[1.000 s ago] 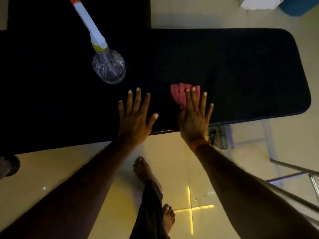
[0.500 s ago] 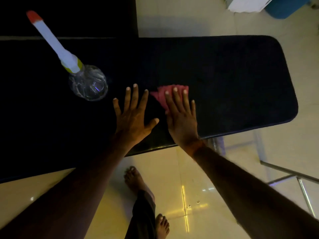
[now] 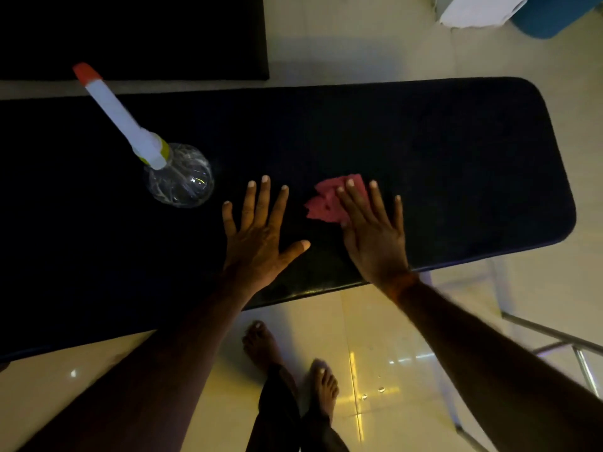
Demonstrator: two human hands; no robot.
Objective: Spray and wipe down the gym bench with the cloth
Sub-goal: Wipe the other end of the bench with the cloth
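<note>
Palms down on the gym bench (image 3: 456, 158): your right hand (image 3: 375, 236) presses the pink cloth (image 3: 326, 200) flat on the black pad under straight, slightly spread fingers — a wiping hold, by the look of it — while your left hand (image 3: 257, 236), fingers splayed wide and holding nothing, bears on the pad just beside it, likely as a brace. The spray bottle (image 3: 179, 181) stands upright further left, apart from both hands.
</note>
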